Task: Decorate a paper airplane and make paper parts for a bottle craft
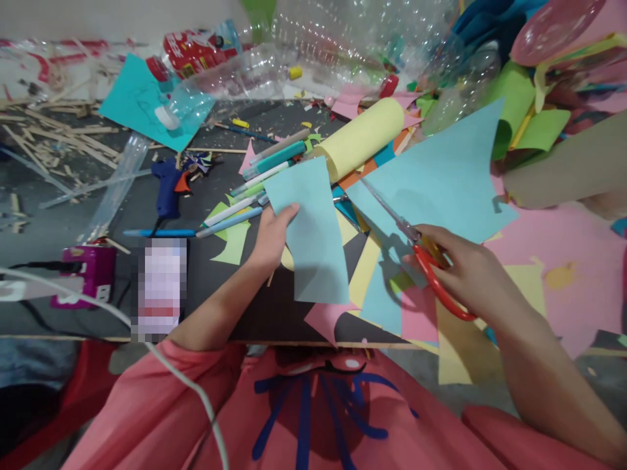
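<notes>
At the far left, wooden sticks [73, 140] lie scattered over the dark table [269, 313], and below them sits a purple power block [93, 274] with a black plug in it. A white cable [181, 375] runs from the left edge down across the person's sleeve. Next comes a blue glue gun [167, 189] with an orange trigger, just above a blue pen [161, 233] and a phone [161, 284] whose screen is blurred. Behind these, a turquoise sheet [147, 104] lies partly under a clear bottle [230, 85], beside a bottle with a red label [200, 52]. The left hand [275, 235] pinches the left edge of a pale blue paper piece [313, 235], thumb on top and the other fingers beneath; the piece is held over the near middle of the table. Markers [255, 183] lie in a bunch just beyond that hand, and a rolled yellow paper [365, 137] lies behind the piece. To the right, the right hand [448, 261] is closed around the red handles of the scissors [411, 235], the blades pointing up and left over a larger light blue sheet [441, 176]. Pink paper [578, 274] spreads at the far right, below green paper [514, 104].
</notes>
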A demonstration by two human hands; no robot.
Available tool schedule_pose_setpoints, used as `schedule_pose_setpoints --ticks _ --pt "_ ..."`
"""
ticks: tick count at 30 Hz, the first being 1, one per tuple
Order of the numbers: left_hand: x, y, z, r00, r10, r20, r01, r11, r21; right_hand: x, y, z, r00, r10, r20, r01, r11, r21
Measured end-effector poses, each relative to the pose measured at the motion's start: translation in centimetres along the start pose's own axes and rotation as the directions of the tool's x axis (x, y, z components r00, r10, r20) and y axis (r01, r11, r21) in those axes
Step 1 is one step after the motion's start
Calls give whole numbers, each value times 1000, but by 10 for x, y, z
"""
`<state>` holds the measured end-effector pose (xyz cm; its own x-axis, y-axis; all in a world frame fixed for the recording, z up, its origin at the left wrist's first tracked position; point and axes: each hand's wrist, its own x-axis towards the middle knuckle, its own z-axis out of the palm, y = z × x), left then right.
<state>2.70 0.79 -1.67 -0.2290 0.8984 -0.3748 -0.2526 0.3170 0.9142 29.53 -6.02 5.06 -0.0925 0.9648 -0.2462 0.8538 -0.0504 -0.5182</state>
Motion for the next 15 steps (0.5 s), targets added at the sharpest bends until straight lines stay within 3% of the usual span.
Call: schedule_pose_setpoints --ticks 6,12,15 --pt "-2 -4 -1 994 62 90 -65 998 27 6 32 18 970 -172 -173 147 978 -149" --pt "2 -9 -4 997 60 53 -62 997 41 1 33 13 925 -311 -220 267 941 -206" --pt "3 -9 -4 999 33 1 -33 999 31 -19 35 0 916 -270 -297 166 929 -332"
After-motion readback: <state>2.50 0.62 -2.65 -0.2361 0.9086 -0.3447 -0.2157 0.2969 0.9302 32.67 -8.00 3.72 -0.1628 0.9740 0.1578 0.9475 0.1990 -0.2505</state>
